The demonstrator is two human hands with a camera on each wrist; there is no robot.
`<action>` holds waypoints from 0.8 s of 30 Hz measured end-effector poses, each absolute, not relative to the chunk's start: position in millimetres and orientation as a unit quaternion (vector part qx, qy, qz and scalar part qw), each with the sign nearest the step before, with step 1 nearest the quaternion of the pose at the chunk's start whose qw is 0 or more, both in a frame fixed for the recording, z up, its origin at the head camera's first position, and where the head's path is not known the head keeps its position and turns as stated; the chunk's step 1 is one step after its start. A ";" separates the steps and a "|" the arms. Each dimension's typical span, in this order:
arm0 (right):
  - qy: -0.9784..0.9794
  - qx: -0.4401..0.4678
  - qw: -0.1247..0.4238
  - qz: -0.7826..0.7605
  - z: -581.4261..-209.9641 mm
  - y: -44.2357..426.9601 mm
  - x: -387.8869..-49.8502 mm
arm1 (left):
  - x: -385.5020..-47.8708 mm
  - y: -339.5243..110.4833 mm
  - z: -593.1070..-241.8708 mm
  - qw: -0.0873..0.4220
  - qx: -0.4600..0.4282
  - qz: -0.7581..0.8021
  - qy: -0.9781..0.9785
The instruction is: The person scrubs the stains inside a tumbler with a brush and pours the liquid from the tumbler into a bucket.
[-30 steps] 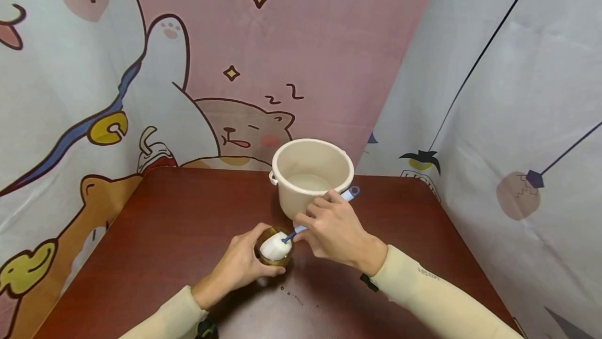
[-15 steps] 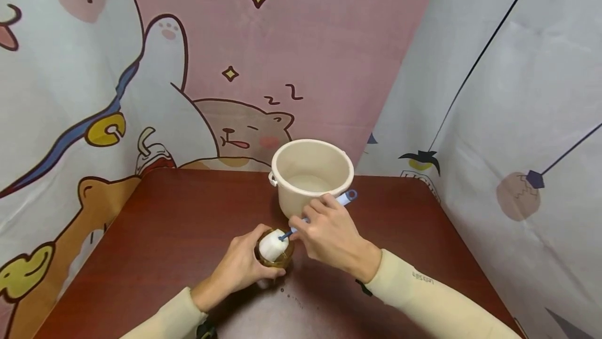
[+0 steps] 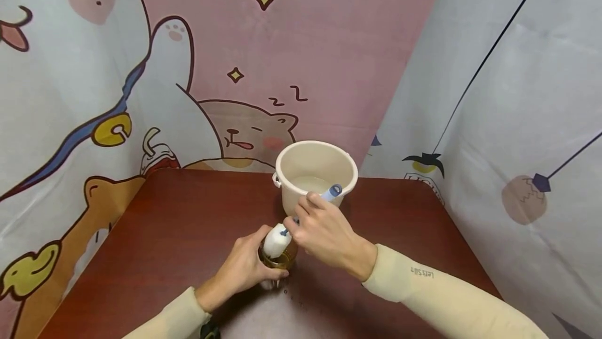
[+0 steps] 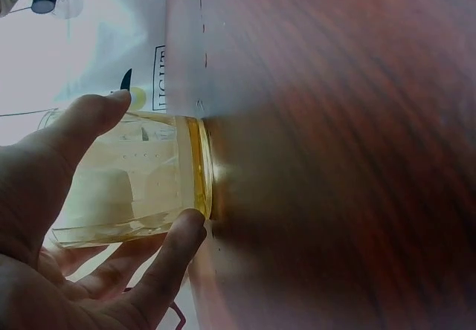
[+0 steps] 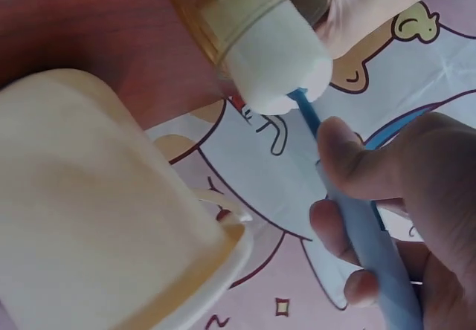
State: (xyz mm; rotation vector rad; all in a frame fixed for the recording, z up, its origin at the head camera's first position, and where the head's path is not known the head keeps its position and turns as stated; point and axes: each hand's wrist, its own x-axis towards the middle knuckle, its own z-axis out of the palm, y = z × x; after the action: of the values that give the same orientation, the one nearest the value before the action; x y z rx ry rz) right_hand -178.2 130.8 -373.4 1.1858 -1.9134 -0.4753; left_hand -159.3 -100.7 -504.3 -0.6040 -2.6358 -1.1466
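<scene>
An amber glass cup (image 4: 141, 185) stands on the table, with the thumb and fingers of my left hand (image 3: 242, 263) gripping its sides. Inside its mouth sits the white sponge head of a cup brush (image 5: 281, 59), partly above the rim. My right hand (image 3: 324, 232) holds the brush by its pale blue handle (image 5: 379, 259), which slants up to the right and ends in a ring. In the right wrist view the thumb and fingers wrap that handle. The sponge's lower part shows only dimly through the glass.
A cream bucket (image 3: 288, 193) with some water in it stands just behind the hands. Small water drops (image 3: 285, 292) dot the brown table (image 3: 197, 208) in front of the cup. Cartoon-printed cloth (image 3: 338, 41) hangs behind and at the sides.
My right hand has moved slightly left and the brush handle has turned steeper. The sponge head has shifted within the cup's mouth. My left hand keeps its grip on the cup.
</scene>
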 end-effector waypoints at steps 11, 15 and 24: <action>-0.758 0.473 0.377 -0.242 -358.7 119.1 -176.2 | -161.7 -101.8 -503.8 0.097 -0.210 -0.380 -0.896; -0.758 0.476 0.371 -0.248 -355.7 118.1 -176.5 | -162.3 -102.0 -504.5 0.099 -0.210 -0.377 -0.897; -0.752 0.482 0.362 -0.268 -346.8 116.3 -175.5 | -162.6 -102.8 -504.9 0.103 -0.211 -0.375 -0.897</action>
State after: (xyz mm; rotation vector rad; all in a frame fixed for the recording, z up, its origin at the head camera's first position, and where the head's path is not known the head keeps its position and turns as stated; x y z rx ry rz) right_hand -175.5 116.3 -346.8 1.2419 -1.9360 -0.6910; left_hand -162.6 -102.8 -504.9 -0.6234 -2.6468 -1.1077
